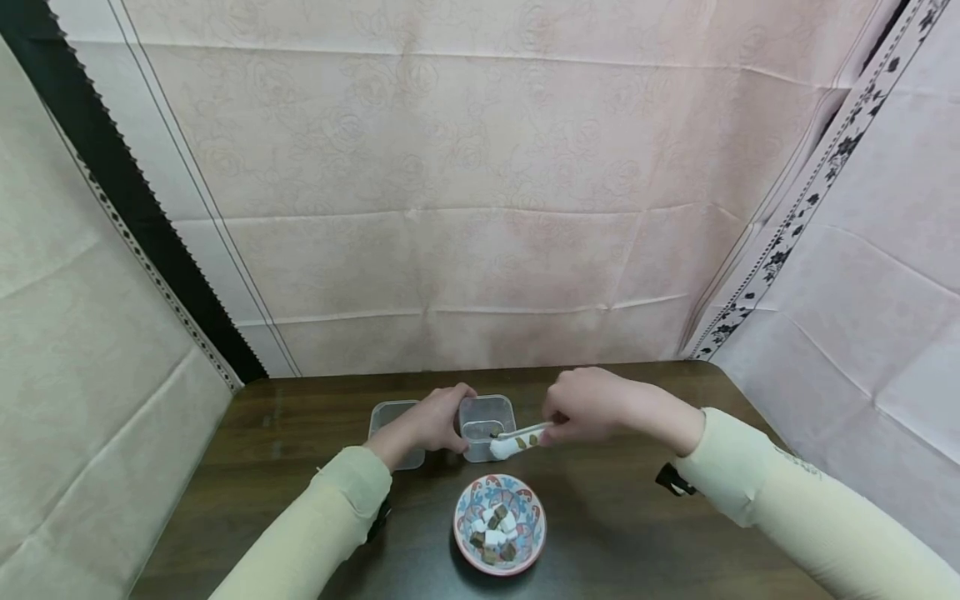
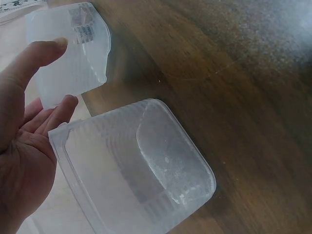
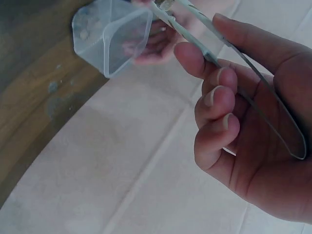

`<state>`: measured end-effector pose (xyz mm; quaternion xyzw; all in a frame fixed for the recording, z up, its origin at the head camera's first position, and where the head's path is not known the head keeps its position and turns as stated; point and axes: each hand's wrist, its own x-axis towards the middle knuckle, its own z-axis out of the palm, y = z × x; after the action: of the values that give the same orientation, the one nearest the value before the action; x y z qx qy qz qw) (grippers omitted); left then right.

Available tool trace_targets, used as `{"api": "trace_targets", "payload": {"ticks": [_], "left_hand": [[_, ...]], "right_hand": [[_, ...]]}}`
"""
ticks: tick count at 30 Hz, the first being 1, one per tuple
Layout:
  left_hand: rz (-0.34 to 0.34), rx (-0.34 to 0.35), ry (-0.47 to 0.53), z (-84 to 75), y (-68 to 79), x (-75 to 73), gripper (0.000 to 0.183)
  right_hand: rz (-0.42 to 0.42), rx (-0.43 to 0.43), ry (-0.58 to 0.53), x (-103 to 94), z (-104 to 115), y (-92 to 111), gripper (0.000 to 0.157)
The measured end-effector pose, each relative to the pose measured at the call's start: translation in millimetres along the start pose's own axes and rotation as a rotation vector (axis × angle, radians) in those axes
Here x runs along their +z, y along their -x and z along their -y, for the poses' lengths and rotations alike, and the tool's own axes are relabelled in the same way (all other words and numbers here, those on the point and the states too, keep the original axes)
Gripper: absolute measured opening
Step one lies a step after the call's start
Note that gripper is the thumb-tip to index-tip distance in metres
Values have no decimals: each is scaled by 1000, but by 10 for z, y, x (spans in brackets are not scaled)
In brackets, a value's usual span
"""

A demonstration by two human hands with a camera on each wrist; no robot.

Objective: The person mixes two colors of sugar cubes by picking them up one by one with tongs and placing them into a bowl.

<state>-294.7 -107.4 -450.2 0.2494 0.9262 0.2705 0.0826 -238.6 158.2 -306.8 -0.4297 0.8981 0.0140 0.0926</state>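
Observation:
My left hand (image 1: 433, 421) grips the left side of a clear plastic container (image 1: 489, 410), its thumb and fingers spread along the wall. My right hand (image 1: 588, 404) holds metal tongs (image 3: 258, 80) between thumb and fingers. Their white tips with a printed pattern (image 1: 517, 442) reach over the near part of that container. A small brownish piece (image 3: 166, 5) shows between the arms of the tongs, partly cut off by the frame edge. Nearer me stands a patterned bowl (image 1: 530, 510) with several white cubes (image 1: 494, 537) and brown cubes (image 1: 507, 552) in it.
Another clear container (image 2: 165, 165) stands just left of the gripped one, partly behind my left forearm. Everything stands on a dark wooden table (image 1: 637, 517). Pale cloth (image 1: 465, 275) hangs along its far edge and both sides.

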Motion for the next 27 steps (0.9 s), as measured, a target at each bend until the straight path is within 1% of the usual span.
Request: {"api": "trace_targets", "payload": {"ticks": [4, 11, 14, 20, 27], "left_hand": [[-7, 0, 2, 0, 1, 1, 79], [2, -1, 4, -5, 4, 0, 79], [8, 3, 8, 5, -1, 2, 80], [13, 1, 8, 22, -9, 10, 79], [14, -21, 14, -9, -1, 4, 78]], "right_hand": [[11, -24, 4, 56, 77, 93, 48], [35, -9, 61, 143, 176, 167, 49], [49, 1, 79, 185, 197, 174, 51], [98, 27, 106, 271, 231, 145, 51], [132, 66, 113, 288, 259, 135, 49]]}}
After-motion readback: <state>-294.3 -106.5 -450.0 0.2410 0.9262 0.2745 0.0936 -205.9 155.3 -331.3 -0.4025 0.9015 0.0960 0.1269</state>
